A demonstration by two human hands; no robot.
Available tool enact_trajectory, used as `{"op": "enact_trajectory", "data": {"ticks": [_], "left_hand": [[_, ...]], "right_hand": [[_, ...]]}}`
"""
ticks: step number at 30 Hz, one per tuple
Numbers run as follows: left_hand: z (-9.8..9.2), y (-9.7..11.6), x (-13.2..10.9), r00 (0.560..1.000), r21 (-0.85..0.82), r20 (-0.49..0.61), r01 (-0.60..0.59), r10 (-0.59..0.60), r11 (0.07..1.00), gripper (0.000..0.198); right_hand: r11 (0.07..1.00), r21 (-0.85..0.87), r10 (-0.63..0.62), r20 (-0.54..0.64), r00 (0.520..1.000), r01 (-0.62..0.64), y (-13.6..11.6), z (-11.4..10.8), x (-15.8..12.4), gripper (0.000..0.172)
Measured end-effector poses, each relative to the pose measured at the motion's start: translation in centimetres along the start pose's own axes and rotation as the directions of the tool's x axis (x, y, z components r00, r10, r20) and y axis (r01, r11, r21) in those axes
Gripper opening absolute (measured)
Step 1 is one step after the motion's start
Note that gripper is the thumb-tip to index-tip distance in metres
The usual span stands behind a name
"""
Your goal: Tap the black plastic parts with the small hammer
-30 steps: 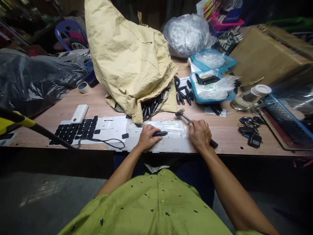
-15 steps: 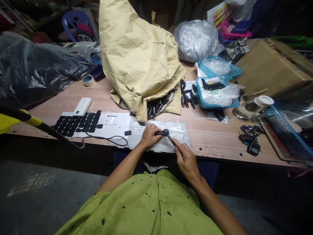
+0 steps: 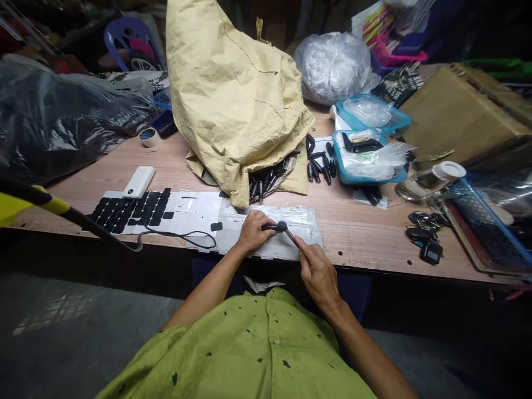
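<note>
My left hand (image 3: 252,231) is closed on a small black pen-like part (image 3: 269,226), pressing it down on a clear plastic sheet (image 3: 303,219) at the table's near edge. My right hand (image 3: 316,272) grips the handle of a small hammer (image 3: 286,231); the hammer's head rests on the right end of the black part. More of the same black parts (image 3: 266,180) spill from a big crumpled tan paper bag (image 3: 233,94) just behind my hands.
A white sheet with black foam pads (image 3: 128,208), a white power bank (image 3: 138,182) and a black cable lie to the left. Blue trays with plastic bags (image 3: 366,149), a lidded jar (image 3: 432,177), keys (image 3: 424,235) and a cardboard box (image 3: 457,105) crowd the right.
My right hand lifted the hammer from the table on the right, drew back toward me and brought the hammer head onto the black part. The left hand has stayed on the part.
</note>
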State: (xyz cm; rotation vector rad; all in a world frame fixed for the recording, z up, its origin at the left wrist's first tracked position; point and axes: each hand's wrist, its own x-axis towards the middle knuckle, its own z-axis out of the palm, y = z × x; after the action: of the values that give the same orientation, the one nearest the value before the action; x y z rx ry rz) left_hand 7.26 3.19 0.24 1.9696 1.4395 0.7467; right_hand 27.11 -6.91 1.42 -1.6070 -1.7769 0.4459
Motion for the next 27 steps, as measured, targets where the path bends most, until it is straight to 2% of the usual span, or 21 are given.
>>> {"op": "enact_trajectory", "data": {"ticks": [4,8,12,16,19,21,23,24,25,26,27], "left_hand": [[-0.1,0.0,-0.1,1.0,0.003,0.004,-0.003,0.003,1.0,0.015],[-0.2,-0.2,-0.3,1.0,0.024,0.005,-0.018,0.018,1.0,0.015],[-0.3,-0.8,-0.2,0.998,0.04,0.017,-0.054,0.054,0.998,0.013],[-0.7,-0.9,-0.2,0.994,0.074,0.017,-0.111,0.11,0.991,0.014],[-0.8,0.1,-1.7,0.978,0.101,0.002,-0.208,0.209,0.973,0.024],[-0.4,1.1,-3.9,0.941,0.055,0.08,-0.334,0.33,0.941,0.034],[0.6,2.0,-6.7,0.857,-0.061,0.254,-0.448,0.448,0.892,0.042],[1.3,2.2,-8.1,0.81,-0.123,0.347,-0.461,0.473,0.879,0.044],[2.1,2.2,-9.4,0.778,-0.163,0.429,-0.434,0.459,0.886,0.046],[3.0,1.9,-10.4,0.772,-0.171,0.493,-0.367,0.402,0.914,0.047],[3.8,1.4,-11.2,0.788,-0.144,0.538,-0.263,0.299,0.954,0.048]], "right_hand": [[0.998,-0.04,0.045,-0.048,0.998,-0.047,1.5,-0.3,1.2,0.039],[0.962,-0.254,0.07,-0.117,0.991,-0.098,4.4,-0.9,5.4,0.036],[0.878,-0.468,0.038,-0.137,0.99,-0.098,7.1,-0.9,9.4,0.031],[0.846,-0.525,0.005,-0.172,0.985,-0.096,8.0,-0.2,10.3,0.029],[0.84,-0.536,-0.008,-0.175,0.985,-0.088,8.0,0.1,10.0,0.028],[0.837,-0.541,-0.01,-0.17,0.985,-0.084,7.9,0.2,9.9,0.028],[0.833,-0.547,-0.011,-0.172,0.985,-0.086,7.9,0.3,9.9,0.028],[0.831,-0.55,-0.011,-0.175,0.984,-0.089,7.8,0.3,9.9,0.028],[0.828,-0.553,-0.01,-0.179,0.984,-0.092,7.8,0.3,10.0,0.028],[0.827,-0.555,-0.009,-0.181,0.983,-0.094,7.7,0.3,10.0,0.028],[0.826,-0.556,-0.009,-0.182,0.983,-0.096,7.7,0.3,10.0,0.028]]}}
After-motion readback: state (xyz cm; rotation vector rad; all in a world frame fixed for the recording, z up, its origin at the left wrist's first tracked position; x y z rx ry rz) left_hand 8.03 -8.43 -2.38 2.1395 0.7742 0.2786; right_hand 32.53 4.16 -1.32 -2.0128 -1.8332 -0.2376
